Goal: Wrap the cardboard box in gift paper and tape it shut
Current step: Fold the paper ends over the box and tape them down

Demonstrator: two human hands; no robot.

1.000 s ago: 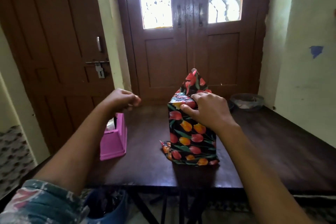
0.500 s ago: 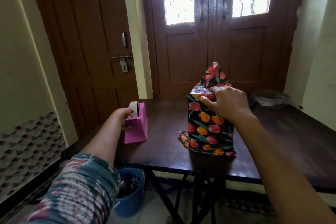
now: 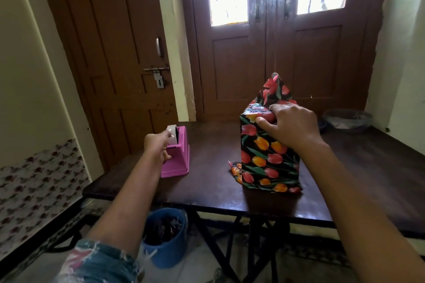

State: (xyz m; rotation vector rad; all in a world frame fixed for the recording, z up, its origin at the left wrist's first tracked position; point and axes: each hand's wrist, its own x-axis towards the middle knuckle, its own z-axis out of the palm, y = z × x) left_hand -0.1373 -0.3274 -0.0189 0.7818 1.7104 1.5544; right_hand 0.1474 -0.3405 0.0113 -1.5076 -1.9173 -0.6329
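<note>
At 9 o'clock on the table (image 3: 207, 145), L hand (image 3: 158, 145) is against the pink tape dispenser (image 3: 178, 163), fingers curled, index up at the tape roll (image 3: 172, 134). Looks like a pinch on the tape end, but it's too small to confirm, so can't tell if it holds anything.

Wrapped box (image 3: 264, 156) stands upright approx table centre, at 3 o'clock from the dispenser and well apart. R hand (image 3: 292, 128) clamps its top: fingers hooked over the top edge, thumb pressed on the near face, pinning the folded paper. One triangular flap (image 3: 273, 89) sticks straight up at 12 o'clock from that hand — not folded down yet.

Key relation: dispenser sits right at L hand's 12 o'clock, touching, long axis approx 6–12. L is the nearer hand and the only free one; R is busy holding the fold. My read: the pulled strip has to travel 9→3 o'clock across bare table to the box top. The R thumb marks the landing spot — the seam prob opens if R lets go first.
</note>
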